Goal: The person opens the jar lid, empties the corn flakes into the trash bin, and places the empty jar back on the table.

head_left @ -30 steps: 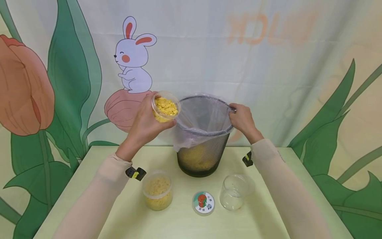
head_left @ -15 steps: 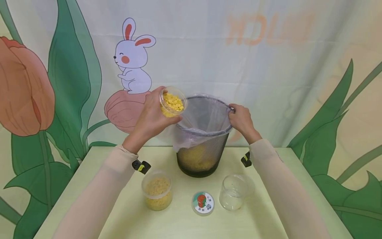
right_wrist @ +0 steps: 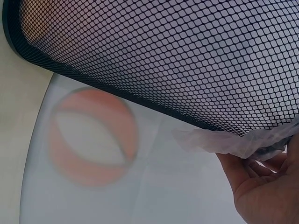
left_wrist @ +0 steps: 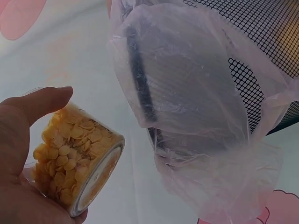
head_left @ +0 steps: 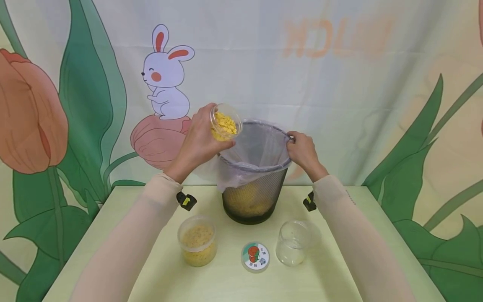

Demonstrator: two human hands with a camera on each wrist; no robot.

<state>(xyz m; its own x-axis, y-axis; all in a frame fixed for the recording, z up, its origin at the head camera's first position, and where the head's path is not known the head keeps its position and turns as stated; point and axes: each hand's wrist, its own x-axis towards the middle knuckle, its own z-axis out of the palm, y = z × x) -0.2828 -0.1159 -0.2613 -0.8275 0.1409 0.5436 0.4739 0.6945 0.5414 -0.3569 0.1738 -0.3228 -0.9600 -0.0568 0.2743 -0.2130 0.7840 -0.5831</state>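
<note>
My left hand (head_left: 201, 136) grips a clear plastic jar (left_wrist: 100, 175) of yellow flakes (head_left: 226, 123), tilted with its mouth toward the bin, at the left of the rim. In the left wrist view, the thumb and fingers wrap round the jar's side and the flakes show through the wall. A black mesh trash bin (head_left: 264, 188) stands on the table, lined with a thin translucent bag (head_left: 241, 174) folded over its rim. Something yellow shows through its lower mesh. My right hand (head_left: 303, 152) pinches the rim and bag at the bin's right side.
On the table (head_left: 222, 285), a clear tub (head_left: 198, 245) of yellowish crumbs stands at left. A round lid (head_left: 255, 256) with a tomato picture lies in the middle, and a clear open jar (head_left: 289, 247) stands at right. A printed curtain (head_left: 234, 75) hangs behind the bin.
My left hand has carried the jar of flakes to the right and slightly up, closer over the bin's left rim. The right hand keeps its hold on the rim.
</note>
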